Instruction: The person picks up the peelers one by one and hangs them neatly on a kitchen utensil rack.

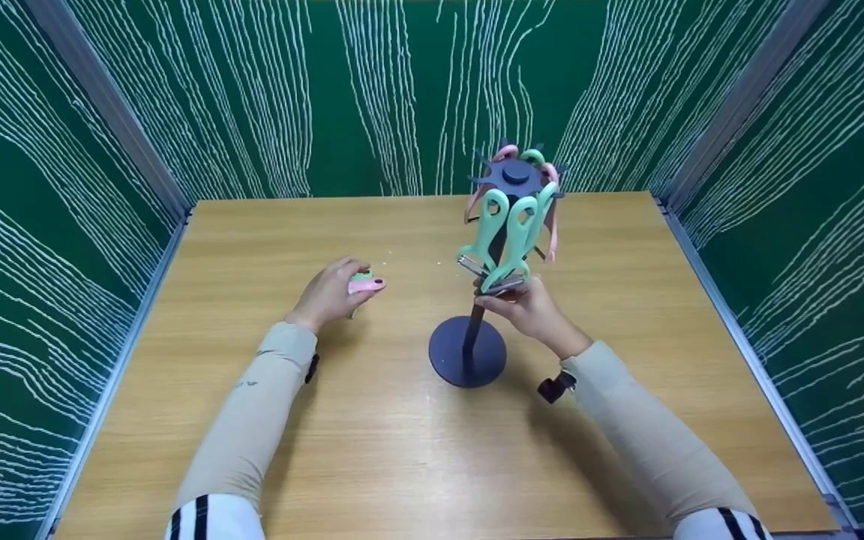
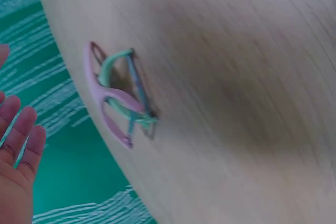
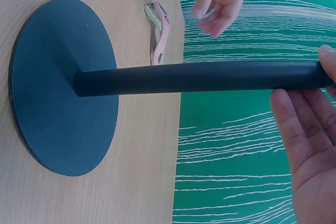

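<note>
A pink peeler (image 2: pixel 95 83) and a green peeler (image 2: pixel 106 70) lie crossed over each other on the wooden table. My left hand (image 1: pixel 329 293) hovers just above and beside them with loosely extended fingers and holds nothing; in the head view it partly hides them. With my right hand (image 1: pixel 528 311) I grip the upper pole (image 3: pixel 205 77) of a dark stand, thumb on one side and fingers on the other. Green peelers (image 1: pixel 493 221) hang blade-down from the hooks of the stand's top (image 1: pixel 516 174). More pink and green ones hang behind, partly hidden.
The stand's round base (image 1: pixel 451 352) rests on the table (image 1: pixel 372 450) near its middle. Green walls (image 1: pixel 432 90) with white wavy lines enclose the back and both sides, with grey metal posts (image 1: pixel 113 112) at the corners. Small white specks lie near the table's centre.
</note>
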A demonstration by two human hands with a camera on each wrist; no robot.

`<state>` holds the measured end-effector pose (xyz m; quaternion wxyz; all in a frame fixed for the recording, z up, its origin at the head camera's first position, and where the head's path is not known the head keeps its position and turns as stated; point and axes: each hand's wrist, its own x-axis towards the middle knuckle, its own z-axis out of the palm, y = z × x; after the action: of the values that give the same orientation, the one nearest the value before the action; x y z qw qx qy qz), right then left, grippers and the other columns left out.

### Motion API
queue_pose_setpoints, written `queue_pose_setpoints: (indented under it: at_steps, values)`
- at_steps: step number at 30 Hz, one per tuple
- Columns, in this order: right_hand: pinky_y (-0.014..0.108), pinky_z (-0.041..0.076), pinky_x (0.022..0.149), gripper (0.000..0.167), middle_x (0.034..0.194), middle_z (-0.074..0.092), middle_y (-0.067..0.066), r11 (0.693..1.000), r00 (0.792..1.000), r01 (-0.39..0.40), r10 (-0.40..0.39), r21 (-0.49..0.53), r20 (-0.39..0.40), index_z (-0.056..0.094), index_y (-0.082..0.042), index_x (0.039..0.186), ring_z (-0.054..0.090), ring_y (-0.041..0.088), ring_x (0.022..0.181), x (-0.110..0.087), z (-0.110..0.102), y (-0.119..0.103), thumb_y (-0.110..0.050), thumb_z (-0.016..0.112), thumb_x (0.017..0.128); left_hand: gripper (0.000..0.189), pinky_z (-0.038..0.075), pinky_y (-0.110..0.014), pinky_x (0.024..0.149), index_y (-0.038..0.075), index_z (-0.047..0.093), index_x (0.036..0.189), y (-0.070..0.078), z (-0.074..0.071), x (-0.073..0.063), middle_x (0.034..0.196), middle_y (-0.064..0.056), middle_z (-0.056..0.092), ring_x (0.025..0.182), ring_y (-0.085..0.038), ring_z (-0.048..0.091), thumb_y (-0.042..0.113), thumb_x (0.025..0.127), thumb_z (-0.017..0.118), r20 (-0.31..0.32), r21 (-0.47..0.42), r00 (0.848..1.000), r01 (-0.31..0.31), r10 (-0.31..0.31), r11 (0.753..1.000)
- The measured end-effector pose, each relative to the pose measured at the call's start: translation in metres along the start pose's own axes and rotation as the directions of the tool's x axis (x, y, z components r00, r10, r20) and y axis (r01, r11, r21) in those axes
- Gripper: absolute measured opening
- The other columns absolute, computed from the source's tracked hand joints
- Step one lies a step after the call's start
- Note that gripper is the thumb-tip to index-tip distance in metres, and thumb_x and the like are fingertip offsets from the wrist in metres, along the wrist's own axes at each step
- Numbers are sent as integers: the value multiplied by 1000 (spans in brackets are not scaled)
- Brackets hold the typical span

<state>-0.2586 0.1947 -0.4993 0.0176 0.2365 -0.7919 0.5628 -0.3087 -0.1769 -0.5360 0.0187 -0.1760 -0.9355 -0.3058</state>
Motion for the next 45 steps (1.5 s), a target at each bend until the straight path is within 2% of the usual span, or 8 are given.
queue_pose_setpoints:
  at_steps: [6,11,17,22,28,32,36,45]
  values:
    - [24,64,89,31,118,79,23,1000,1000,15,-15,5,0,74,3,126,78,9,97,0,1,0,2,80,96,54,47,-55,123,5,63,147,-12,7,10,149,-17,63,133,-37,60,26,101,80,40,-5,994,103,-102,995]
    - [22,64,87,28,116,78,28,1000,1000,11,-11,3,3,75,6,122,77,9,96,0,2,-2,3,80,95,56,41,-54,127,5,60,150,-16,9,16,159,-17,55,140,-35,55,27,102,79,96,-8,976,198,-197,980]
    - [23,64,87,28,117,79,25,1000,1000,3,-3,7,3,74,6,122,79,15,99,-1,2,-3,0,81,96,55,41,-52,127,3,61,150,-25,10,22,158,-17,56,140,-34,54,25,102,78,118,-17,963,246,-242,969]
    - [24,64,88,27,118,78,24,1000,1000,-2,2,14,10,74,5,123,78,12,98,0,1,-3,1,79,97,55,42,-52,126,2,61,149,-32,11,23,154,-17,57,135,-34,54,22,101,79,138,14,952,275,-274,961]
    - [24,64,88,25,117,78,27,1000,1000,3,-3,14,13,75,5,121,78,11,97,0,0,-4,1,79,97,54,47,-50,120,0,62,148,-33,13,25,143,-17,60,124,-33,55,20,101,78,158,85,944,279,-289,957]
    - [25,65,88,26,117,78,24,1000,1000,4,-5,17,12,75,3,122,78,13,98,0,0,-4,0,80,97,49,49,-49,116,0,64,145,-32,17,27,136,-17,64,119,-33,56,22,102,76,169,140,948,249,-271,958]
    - [25,65,88,26,116,79,22,1000,1000,9,-9,13,9,75,3,122,78,14,98,0,0,-4,-1,80,97,45,49,-48,111,0,67,141,-31,21,29,132,-17,63,117,-33,55,22,104,75,164,145,947,254,-276,956]
    - [21,64,84,24,114,79,26,1000,1000,19,-19,9,3,75,7,119,76,5,93,-1,1,-2,3,80,95,27,51,-52,114,-2,77,123,-32,27,32,128,-20,70,124,-37,63,11,102,67,105,180,972,188,-209,966]
